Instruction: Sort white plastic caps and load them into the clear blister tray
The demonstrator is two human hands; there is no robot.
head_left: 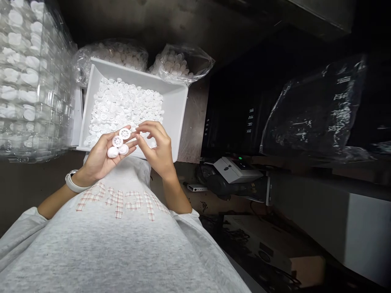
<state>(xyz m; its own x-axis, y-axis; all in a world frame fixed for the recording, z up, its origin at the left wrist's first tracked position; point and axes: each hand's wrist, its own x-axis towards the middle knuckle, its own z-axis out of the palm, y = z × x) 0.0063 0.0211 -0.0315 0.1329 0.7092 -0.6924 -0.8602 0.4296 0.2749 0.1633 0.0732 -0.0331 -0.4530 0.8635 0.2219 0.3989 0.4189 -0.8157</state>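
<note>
My left hand [100, 156] is palm up over the near edge of a white bin [179, 110] and holds several small white round plastic caps [119, 143] on its fingers. Some caps show a spoked inside, others a smooth dome. My right hand [157, 148] is beside it with fingers curled, its fingertips pinched together close to the caps in my left hand; what they pinch is too small to make out. The bin is filled with a heap of the same white caps [122, 103]. A white watch [73, 183] sits on my left wrist.
Two clear plastic bags of white caps [180, 63] lie behind the bin. Stacked clear trays holding white parts [27, 77] stand at the left. Dark plastic-wrapped bundles [320, 110] and a grey device with a green light [235, 167] sit at the right.
</note>
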